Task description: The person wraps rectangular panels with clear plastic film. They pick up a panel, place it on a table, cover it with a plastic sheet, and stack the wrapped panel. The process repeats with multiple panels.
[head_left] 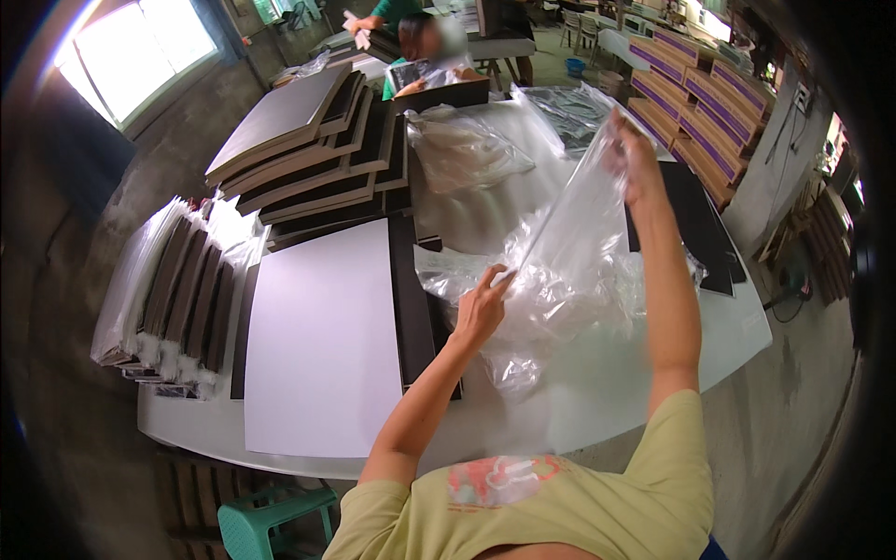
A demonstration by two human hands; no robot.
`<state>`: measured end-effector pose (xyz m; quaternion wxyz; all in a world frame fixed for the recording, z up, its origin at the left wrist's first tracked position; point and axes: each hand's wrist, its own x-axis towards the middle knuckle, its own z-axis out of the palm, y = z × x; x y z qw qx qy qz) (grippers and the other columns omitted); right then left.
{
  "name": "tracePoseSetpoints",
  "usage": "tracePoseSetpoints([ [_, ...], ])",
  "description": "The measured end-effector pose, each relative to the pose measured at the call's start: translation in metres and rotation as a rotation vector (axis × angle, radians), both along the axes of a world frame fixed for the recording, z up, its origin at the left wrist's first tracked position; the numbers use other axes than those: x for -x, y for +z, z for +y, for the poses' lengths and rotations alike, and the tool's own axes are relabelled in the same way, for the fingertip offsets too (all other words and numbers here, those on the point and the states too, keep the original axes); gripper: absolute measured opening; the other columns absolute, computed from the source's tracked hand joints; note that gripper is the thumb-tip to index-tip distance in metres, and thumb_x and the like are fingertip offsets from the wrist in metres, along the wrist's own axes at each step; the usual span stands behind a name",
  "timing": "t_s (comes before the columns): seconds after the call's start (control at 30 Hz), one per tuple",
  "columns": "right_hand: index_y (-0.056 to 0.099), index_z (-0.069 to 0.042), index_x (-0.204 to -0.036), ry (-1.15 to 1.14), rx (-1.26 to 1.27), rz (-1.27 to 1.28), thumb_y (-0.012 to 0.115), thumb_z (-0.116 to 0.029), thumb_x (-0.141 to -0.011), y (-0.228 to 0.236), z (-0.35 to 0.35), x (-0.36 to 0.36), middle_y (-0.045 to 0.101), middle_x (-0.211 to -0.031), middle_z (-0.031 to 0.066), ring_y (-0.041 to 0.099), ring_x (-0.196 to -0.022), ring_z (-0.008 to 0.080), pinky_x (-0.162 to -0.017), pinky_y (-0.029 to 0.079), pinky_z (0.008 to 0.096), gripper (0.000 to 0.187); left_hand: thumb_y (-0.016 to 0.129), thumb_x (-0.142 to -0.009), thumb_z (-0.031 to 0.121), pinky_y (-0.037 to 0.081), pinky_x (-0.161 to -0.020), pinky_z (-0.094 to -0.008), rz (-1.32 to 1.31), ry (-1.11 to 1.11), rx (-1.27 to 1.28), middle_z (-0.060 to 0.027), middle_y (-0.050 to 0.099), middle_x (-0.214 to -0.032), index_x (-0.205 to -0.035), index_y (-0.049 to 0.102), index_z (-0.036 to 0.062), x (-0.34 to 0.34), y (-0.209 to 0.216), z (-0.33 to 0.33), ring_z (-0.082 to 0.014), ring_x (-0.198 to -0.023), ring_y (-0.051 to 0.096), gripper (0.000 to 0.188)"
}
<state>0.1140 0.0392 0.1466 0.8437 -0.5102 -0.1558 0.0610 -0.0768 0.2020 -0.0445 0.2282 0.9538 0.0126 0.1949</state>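
Observation:
A clear plastic bag point(583, 219) is stretched between my two hands above the white table point(551, 411). My left hand point(482, 303) pinches its near edge, and my right hand point(637, 161) grips the far end, raised higher; the right fingers are slightly blurred. More crumpled clear plastic point(523, 364) lies under and around the bag. Left of my left hand, a large white sheet point(322, 345) rests on black boards point(425, 327). Behind the sheet rises a leaning stack of dark, thick panels point(317, 140).
Plastic-wrapped dark panels point(168, 289) stand at the table's left end. Flat plastic bags point(467, 149) lie toward the back. Black boards point(691, 215) sit beyond my right forearm. Long cartons point(700, 103) are piled at right. A green stool point(271, 523) stands below. Co-workers point(425, 56) are at the far side.

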Motion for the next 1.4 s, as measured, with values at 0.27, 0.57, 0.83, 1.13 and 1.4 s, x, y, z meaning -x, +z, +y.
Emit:
tracePoseSetpoints([
  [0.27,0.046,-0.001,-0.118,-0.48,-0.012,-0.196,0.057,-0.045,-0.076,0.085,-0.118,-0.089,0.044,-0.122,0.014,0.04,-0.112,0.0212,-0.095,0.03,0.0314,0.062,0.057,-0.069,0.015,0.046,-0.082,-0.0398,0.848,-0.078,-0.177,-0.0124,0.019,-0.138,-0.131,0.03,0.019,0.004,-0.059,0.011,-0.0336,-0.104,0.051,0.068],
  [0.57,0.052,-0.004,-0.102,-0.645,0.528,-0.453,0.055,-0.031,-0.082,0.162,-0.214,0.011,0.051,-0.096,0.0044,0.044,-0.083,0.0119,-0.073,0.036,0.026,0.034,0.071,-0.061,0.034,0.037,-0.092,-0.0411,1.04,-0.174,-0.387,-0.0104,0.031,-0.135,-0.126,0.04,0.0145,-0.035,-0.069,0.017,-0.0339,-0.119,0.036,0.075],
  [0.83,0.056,-0.002,-0.075,0.483,1.037,-0.752,0.061,-0.015,-0.078,0.093,-0.067,0.255,0.054,-0.063,0.0085,0.048,-0.052,0.0099,-0.051,0.039,0.0267,0.014,0.078,-0.055,0.04,0.031,-0.097,-0.0359,-0.409,-0.921,0.678,-0.0205,0.032,-0.13,-0.131,0.024,0.0045,0.088,0.179,-0.083,-0.0298,-0.119,0.037,0.1],
  [1.13,0.051,-0.014,-0.112,0.56,0.872,-1.118,0.079,-0.028,-0.056,0.089,-0.024,0.375,0.053,-0.08,0.0056,0.052,-0.06,0.017,-0.051,0.042,0.0267,0.065,0.054,-0.083,0.009,0.031,-0.044,-0.0218,-0.288,-0.662,0.929,0.001,0.045,-0.054,-0.084,0.059,-0.0003,0.276,0.168,-0.021,-0.0044,-0.049,0.035,0.011],
  [1.4,0.053,-0.007,-0.109,0.967,0.504,-0.819,0.063,-0.01,-0.077,-0.015,0.115,0.511,0.059,-0.078,0.0067,0.057,-0.062,0.0143,-0.055,0.046,0.0234,0.034,0.051,-0.079,0.001,0.033,-0.046,-0.0204,-0.394,0.048,0.752,-0.0004,0.051,-0.058,-0.094,0.061,-0.0005,0.487,0.155,0.065,-0.0031,-0.051,0.04,0.018],
])
